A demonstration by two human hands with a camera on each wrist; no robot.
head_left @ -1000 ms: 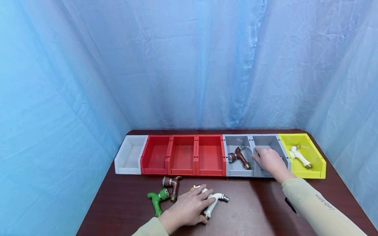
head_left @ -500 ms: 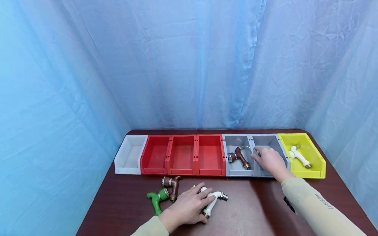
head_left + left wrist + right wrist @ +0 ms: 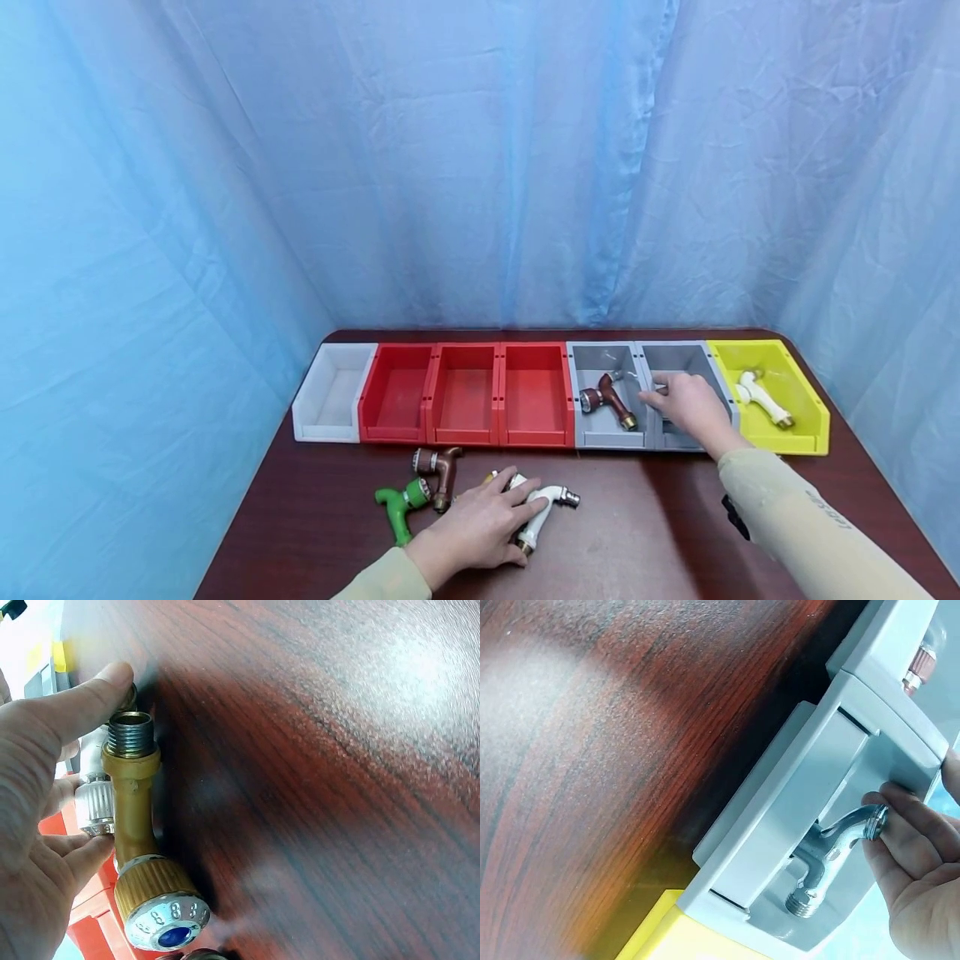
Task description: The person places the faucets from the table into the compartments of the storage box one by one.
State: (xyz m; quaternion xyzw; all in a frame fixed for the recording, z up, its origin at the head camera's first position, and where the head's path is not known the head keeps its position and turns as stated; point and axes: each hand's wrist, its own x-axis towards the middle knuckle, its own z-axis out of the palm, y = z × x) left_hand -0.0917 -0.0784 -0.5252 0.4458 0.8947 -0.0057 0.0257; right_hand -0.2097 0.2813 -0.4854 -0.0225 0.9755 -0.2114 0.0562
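Observation:
My left hand [image 3: 480,521] reaches over a white faucet [image 3: 542,515] on the table, thumb at its brass threaded end and fingertips at its chrome handle. Beside it in the left wrist view lies a yellow faucet [image 3: 135,814] with a blue-dotted cap, mostly hidden under the hand in the head view. A silver faucet [image 3: 836,851] lies inside a grey bin [image 3: 780,799] in the right wrist view. Over that bin is my right hand [image 3: 692,406]; its fingertips touch the silver spout end while the thumb stands apart near the bin's edge.
A brown faucet [image 3: 444,479] and a green faucet [image 3: 396,508] lie left of the left hand. The bins stand in a row at the back: white [image 3: 303,423], red, grey and yellow [image 3: 795,444]. Another brown faucet [image 3: 613,400] and a white one [image 3: 761,398] lie in bins.
My right hand has shifted slightly at the grey bin, its thumb and forefinger changing position as the silver faucet drops from sight in the head view. The left hand stays almost still.

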